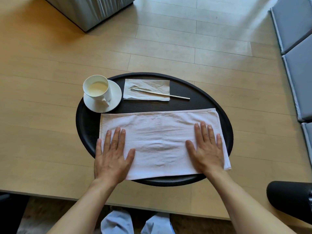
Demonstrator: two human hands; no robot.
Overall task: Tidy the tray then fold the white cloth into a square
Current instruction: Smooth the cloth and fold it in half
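Note:
A white cloth [158, 135] lies as a wide folded rectangle across the near half of a round black tray [199, 93]. My left hand [113, 154] rests flat, palm down, on the cloth's left end. On its right end my right hand [206, 149] lies the same way, fingers spread. Neither hand grips anything. At the tray's far left a white cup [97, 89] with a pale drink stands on a white saucer [114, 97]. Beside it a metal fork [160, 93] lies on a paper napkin [146, 86].
The tray sits on a light wooden table [50, 115] whose front edge runs just below the tray. A grey upholstered block [91, 10] stands at the far left, grey-blue cushions [297, 48] line the right side, and a black rounded object [287, 198] juts in at the near right.

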